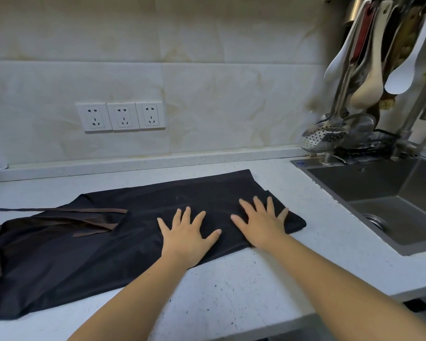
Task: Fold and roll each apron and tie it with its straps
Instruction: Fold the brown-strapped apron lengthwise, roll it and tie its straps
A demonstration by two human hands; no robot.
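The black apron (84,262) lies flat in a long band across the middle of the frame on the white desk (231,291), with its brown straps (67,210) strewn over its left end. My left grip (187,238) and right grip (262,226) are both released, fingers spread, palms pressing the apron's right end. A sink (391,193) sits at right, and 3 sockets (120,116) at upper left.
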